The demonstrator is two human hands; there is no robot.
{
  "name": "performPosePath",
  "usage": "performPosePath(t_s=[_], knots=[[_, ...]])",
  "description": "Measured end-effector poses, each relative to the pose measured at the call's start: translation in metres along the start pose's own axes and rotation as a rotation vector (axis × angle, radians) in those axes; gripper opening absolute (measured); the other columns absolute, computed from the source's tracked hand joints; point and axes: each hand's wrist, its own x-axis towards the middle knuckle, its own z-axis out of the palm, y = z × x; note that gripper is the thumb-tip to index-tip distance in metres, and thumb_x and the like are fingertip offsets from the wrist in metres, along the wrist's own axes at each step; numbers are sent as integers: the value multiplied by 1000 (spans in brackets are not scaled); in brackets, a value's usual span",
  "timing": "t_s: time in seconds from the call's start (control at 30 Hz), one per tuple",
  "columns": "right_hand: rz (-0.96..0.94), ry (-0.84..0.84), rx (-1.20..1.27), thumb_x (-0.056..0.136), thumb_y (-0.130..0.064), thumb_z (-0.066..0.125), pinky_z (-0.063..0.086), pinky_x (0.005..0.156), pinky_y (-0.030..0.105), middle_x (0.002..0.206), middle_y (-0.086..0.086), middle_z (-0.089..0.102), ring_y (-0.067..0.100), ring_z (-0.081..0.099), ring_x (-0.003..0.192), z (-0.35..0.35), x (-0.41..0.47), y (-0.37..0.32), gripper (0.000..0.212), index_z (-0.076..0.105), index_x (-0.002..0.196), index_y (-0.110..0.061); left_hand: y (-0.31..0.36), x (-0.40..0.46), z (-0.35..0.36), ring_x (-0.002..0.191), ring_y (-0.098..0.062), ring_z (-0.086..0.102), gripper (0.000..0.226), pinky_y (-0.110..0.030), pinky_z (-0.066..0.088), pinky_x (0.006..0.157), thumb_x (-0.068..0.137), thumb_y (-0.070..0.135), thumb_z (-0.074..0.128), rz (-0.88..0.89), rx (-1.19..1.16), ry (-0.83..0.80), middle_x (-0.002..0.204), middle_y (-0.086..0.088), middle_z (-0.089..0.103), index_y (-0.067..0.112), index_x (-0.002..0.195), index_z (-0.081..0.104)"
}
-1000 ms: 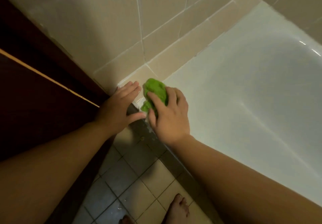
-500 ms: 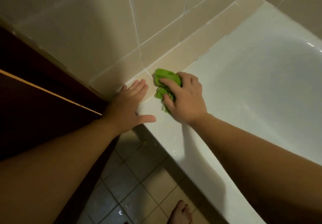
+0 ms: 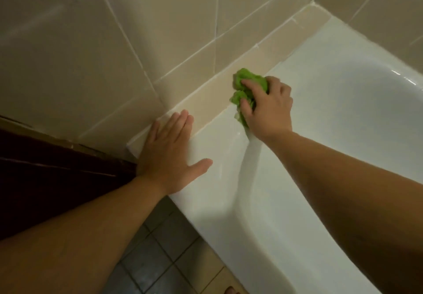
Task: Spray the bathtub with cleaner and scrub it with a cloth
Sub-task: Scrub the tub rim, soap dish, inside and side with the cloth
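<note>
Slid farther along bathtub rim point(image 3: 297, 69): right hand point(image 3: 269, 108) gripping bunched cloth point(image 3: 248, 83); left hand point(image 3: 169, 147) flat, fingers straight. Press firmly, overlap strokes.

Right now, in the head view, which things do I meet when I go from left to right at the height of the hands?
Dark wooden panel → left hand flat on the bathtub corner → green cloth → right hand gripping it → tub basin.

no readable text, labels, brands, numbers, signs

Cloth point(image 3: 248, 85) partly under fingers.
</note>
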Motion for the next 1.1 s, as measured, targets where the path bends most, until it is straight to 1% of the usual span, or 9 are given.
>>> performPosePath(t_s=[0.1,0.23,0.3,0.43,0.5,0.67,0.87,0.97,1.1], knots=[[212,25,9,98,-46,50,32,107,49,145,7,40,35,32,130,1,6,-16,42,52,140,-43,6,7,-3,159,-18,-3,112,-51,4,128,81,87,32,-1,7,-18,173,0,0,16,164,6],[-17,0,82,94,-44,61,38,98,48,135,8,47,35,37,121,0,-49,-28,40,58,134,-38,12,13,-6,158,-17,-6,104,-51,0,127,87,81,25,19,32,-46,172,-2,-3,14,165,5],[-21,13,122,94,-42,64,43,98,50,132,9,46,35,37,118,2,-68,-15,42,58,134,-34,15,19,-6,159,-18,-3,97,-53,2,127,91,75,25,42,25,-37,173,-3,1,14,165,9],[472,58,427,99,-42,58,41,102,39,132,2,34,20,32,119,6,-72,-3,49,43,144,-31,23,32,-4,159,-18,0,86,-53,4,127,95,66,25,98,-8,-25,172,-3,7,16,164,12],[585,83,521,100,-44,56,38,100,34,128,-5,30,14,30,117,10,-76,-8,54,37,148,-31,28,40,-2,159,-19,1,84,-53,4,127,96,64,26,129,-18,-24,173,-2,7,17,164,13],[686,5,629,98,-55,55,35,101,30,126,-8,31,18,39,124,20,-115,-23,61,33,150,-33,36,56,1,159,-23,7,83,-56,5,125,95,63,31,195,9,-26,172,-3,11,19,164,18],[899,-159,629,103,-55,41,34,106,41,125,-3,32,31,39,130,37,-149,-32,55,27,153,-35,45,70,2,158,-21,8,80,-56,4,126,94,59,38,282,-24,-38,171,1,14,21,163,23],[919,-116,704,103,-53,43,33,108,38,130,-2,34,27,38,130,41,-150,-33,55,28,153,-36,48,78,1,158,-20,6,81,-55,3,126,93,59,38,314,-22,-55,172,2,12,22,163,21],[863,-10,722,100,-58,41,35,118,45,150,-3,40,24,43,137,73,-157,-10,63,27,157,-34,55,92,0,158,-19,8,84,-54,4,127,91,61,38,342,13,-68,171,1,15,22,163,20]])
